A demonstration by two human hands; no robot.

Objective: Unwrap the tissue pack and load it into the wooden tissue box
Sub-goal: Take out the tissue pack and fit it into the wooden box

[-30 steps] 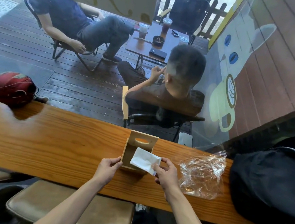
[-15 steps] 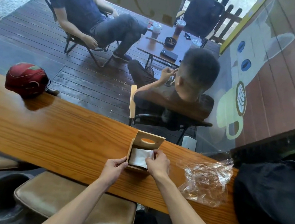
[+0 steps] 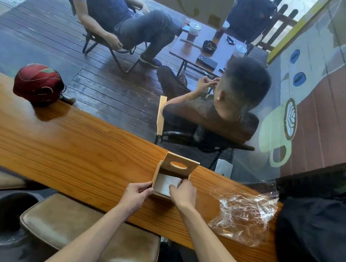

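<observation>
A small wooden tissue box lies on its side on the wooden counter, its open end facing me and its slotted panel facing away. White tissues sit inside the opening. My left hand grips the box's left wall at the near corner. My right hand rests at the opening's right side, fingers on the tissues. The empty clear plastic wrapper lies crumpled on the counter to the right.
A red helmet sits at the counter's far left. A black bag fills the right end, touching the wrapper. A padded stool stands below the counter's near edge. Beyond the glass, two people sit by a low table.
The tissues, held tilted over the opening a second ago, now lie inside the box. My right hand followed them in. My left hand kept its hold on the box.
</observation>
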